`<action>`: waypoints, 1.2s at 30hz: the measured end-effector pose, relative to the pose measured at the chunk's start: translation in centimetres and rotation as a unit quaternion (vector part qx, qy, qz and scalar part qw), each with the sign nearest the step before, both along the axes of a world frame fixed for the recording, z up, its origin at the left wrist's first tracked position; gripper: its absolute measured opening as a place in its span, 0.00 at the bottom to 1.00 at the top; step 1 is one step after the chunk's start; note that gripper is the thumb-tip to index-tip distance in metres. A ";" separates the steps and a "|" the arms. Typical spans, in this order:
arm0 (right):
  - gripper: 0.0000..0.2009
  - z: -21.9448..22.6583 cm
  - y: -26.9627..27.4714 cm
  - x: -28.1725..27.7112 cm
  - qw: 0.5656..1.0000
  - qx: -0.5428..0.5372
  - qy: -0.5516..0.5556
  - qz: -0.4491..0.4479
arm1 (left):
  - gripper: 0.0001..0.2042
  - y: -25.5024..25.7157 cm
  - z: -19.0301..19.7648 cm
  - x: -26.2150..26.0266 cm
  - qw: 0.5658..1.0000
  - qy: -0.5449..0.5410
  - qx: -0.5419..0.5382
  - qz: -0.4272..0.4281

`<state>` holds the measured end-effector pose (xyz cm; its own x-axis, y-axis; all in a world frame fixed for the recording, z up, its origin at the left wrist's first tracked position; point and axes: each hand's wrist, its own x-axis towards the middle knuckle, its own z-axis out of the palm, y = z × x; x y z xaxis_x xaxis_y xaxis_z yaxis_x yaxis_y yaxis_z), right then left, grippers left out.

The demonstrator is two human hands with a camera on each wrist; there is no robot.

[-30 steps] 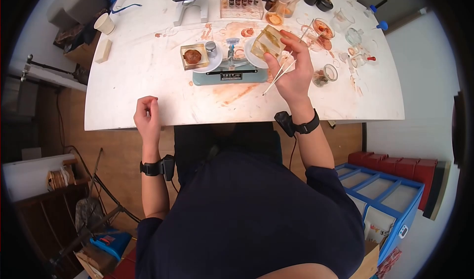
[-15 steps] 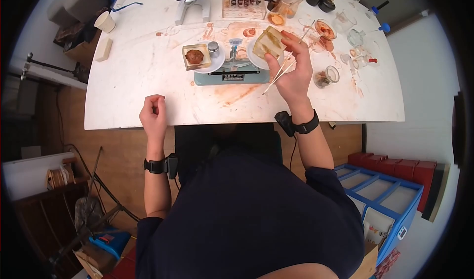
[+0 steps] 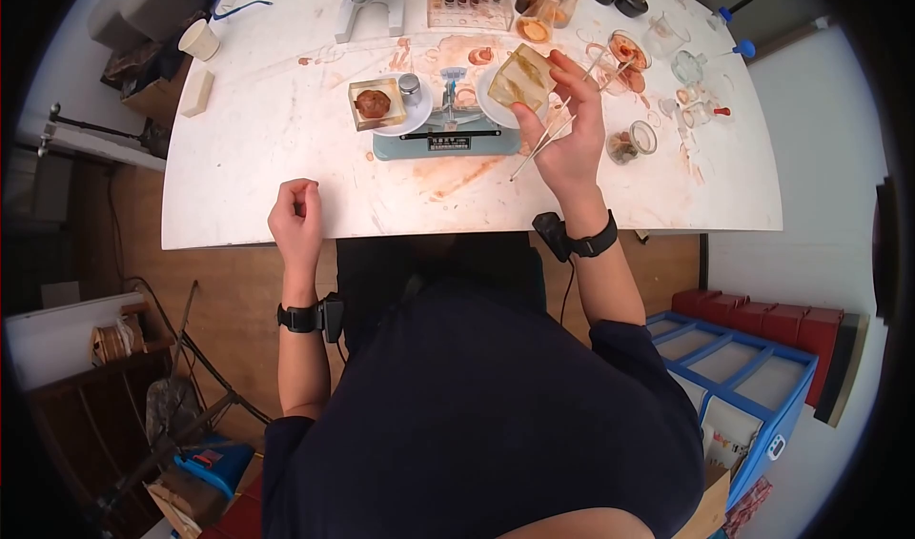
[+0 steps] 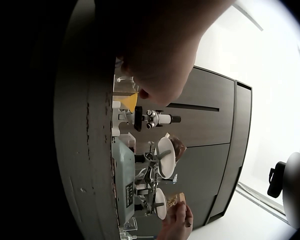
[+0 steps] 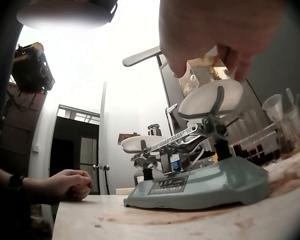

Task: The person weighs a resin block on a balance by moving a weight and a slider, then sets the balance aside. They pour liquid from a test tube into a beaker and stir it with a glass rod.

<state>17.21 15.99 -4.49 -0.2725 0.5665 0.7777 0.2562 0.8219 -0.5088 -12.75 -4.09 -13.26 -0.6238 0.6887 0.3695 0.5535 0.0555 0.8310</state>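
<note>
In the head view, my right hand point(image 3: 570, 143) pinches a clear block point(image 3: 522, 77) with a yellowish specimen inside, over the balance's right pan point(image 3: 494, 101). That pan sits higher than the other in the right wrist view, the block point(image 5: 205, 72) close above or touching it; I cannot tell which. On the left pan point(image 3: 415, 118) are a clear block with a brown specimen point(image 3: 373, 104) and a metal weight point(image 3: 409, 83). The green balance base point(image 3: 400, 148) stands between my hands. My left hand point(image 3: 295, 223) rests near the table's front edge, fingers loosely curled, holding nothing.
Thin pale sticks point(image 3: 541, 146) cross by my right hand. A glass jar point(image 3: 624, 146) stands to its right, with stained dishes point(image 3: 629, 51) farther back. Behind the balance are a test tube rack point(image 3: 469, 15) and a microscope point(image 3: 367, 10). A paper cup point(image 3: 199, 40) is at left.
My left hand has shifted slightly right along the table edge. The block in my right hand has tilted a little, still over the right pan.
</note>
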 end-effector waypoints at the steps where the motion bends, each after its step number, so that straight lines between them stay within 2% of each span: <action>1: 0.27 0.0 0.1 0.0 1.000 0.007 0.006 -0.006 | 0.04 0.0 0.0 0.0 1.000 0.000 0.000 0.000; 11: 0.27 -0.1 -0.2 -0.2 0.999 -0.030 0.037 0.010 | 0.05 0.1 0.1 0.1 1.000 -0.011 -0.007 -0.011; 22: 0.26 1.2 -1.0 0.6 0.999 0.049 0.007 -0.014 | 0.05 1.8 2.9 1.8 0.997 -0.034 -0.008 -0.075; 26: 0.24 2.2 -1.3 0.6 0.995 0.090 -0.003 0.037 | 0.05 2.5 2.6 2.0 0.994 -0.045 -0.029 -0.097; 29: 0.21 2.0 -1.3 0.7 0.992 0.102 -0.067 0.044 | 0.05 2.6 1.6 1.9 0.994 -0.051 -0.031 -0.095; 36: 0.20 1.9 -1.5 0.2 0.992 0.109 -0.059 0.031 | 0.06 2.8 2.2 1.9 0.993 -0.063 -0.024 -0.093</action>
<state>17.37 14.48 -2.61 -0.3981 0.3685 0.8401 0.2494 0.9247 -0.2875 -10.85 -1.31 -11.04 -0.5232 0.8113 0.2607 0.4499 0.0032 0.8931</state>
